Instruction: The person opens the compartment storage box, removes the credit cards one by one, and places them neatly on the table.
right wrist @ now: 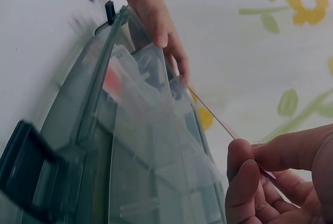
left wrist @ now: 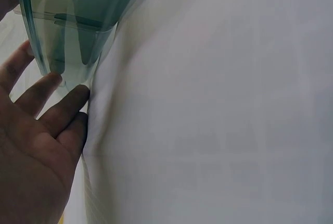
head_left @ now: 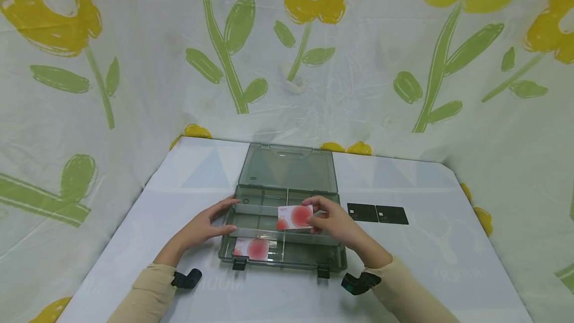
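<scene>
A translucent grey-green divided plastic box (head_left: pixel 309 255) lies on the table with its lid (head_left: pixel 287 168) raised at the back. My right hand (head_left: pixel 332 221) pinches a white card with red circles (head_left: pixel 293 217) above the middle compartments. In the right wrist view that card (right wrist: pixel 214 115) appears edge-on between thumb and fingers. A similar red-and-white card (head_left: pixel 252 248) lies in the front left compartment. Against the box's left side rests my left hand (head_left: pixel 202 226), its thumb and fingers spread apart. The left wrist view shows outstretched fingers (left wrist: pixel 67 107) touching the box wall.
Two black cards, a left one (head_left: pixel 362 212) and a right one (head_left: pixel 392 215), lie side by side on the white table (head_left: pixel 430 273), right of the box. Two dark latches (head_left: pixel 239 264) stick out from the box front. A flower-printed curtain (head_left: pixel 350 74) surrounds the table.
</scene>
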### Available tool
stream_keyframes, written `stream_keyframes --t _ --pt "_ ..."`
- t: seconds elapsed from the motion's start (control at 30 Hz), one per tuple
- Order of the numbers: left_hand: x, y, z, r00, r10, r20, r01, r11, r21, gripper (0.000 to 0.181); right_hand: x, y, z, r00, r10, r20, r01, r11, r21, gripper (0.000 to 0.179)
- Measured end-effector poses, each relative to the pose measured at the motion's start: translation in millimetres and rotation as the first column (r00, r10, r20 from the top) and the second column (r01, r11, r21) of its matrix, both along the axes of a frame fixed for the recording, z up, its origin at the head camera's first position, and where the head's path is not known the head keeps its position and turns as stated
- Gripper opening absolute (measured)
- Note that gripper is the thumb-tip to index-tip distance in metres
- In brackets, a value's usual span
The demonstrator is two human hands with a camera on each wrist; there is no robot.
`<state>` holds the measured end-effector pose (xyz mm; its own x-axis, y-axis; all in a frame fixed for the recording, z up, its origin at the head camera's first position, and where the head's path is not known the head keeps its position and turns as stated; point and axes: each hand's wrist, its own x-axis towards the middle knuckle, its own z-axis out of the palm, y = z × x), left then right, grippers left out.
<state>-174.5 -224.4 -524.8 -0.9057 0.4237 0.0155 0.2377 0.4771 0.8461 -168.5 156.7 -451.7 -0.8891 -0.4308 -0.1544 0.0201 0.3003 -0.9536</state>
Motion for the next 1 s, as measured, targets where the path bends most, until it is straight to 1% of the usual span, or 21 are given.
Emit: stream_keyframes --t 0.23,0.33,0.63,0.77,1.0 --pt "0.0 -0.3 -0.3 1.0 0.002 -0.001 -0.002 1.0 -0.004 0.07 2.9 23 -1.5 0.999 -0.034 -0.001 0.034 0.999 0.037 0.037" --pt "0.0 -0.7 -0.5 1.0 0.004 -0.003 -0.004 1.0 -0.003 0.069 4.5 31 -1.4 0.999 -0.038 -0.011 0.038 0.998 0.047 0.036" --pt "0.9 -0.7 -0.4 1.0 0.007 -0.001 -0.007 1.0 -0.01 0.069 8.8 54 -2.3 0.996 -0.081 -0.04 0.084 0.992 0.094 0.036" --pt "1.7 0.2 1.3 1.0 0.007 0.0 -0.007 1.0 -0.011 0.07 9.2 65 -5.2 0.992 -0.118 -0.033 0.122 0.986 0.116 0.035" --pt "1.3 0.1 0.8 1.0 0.009 -0.001 -0.009 1.0 -0.012 0.069 11.2 82 -7.3 0.98 -0.196 -0.02 0.197 0.972 0.126 0.037"
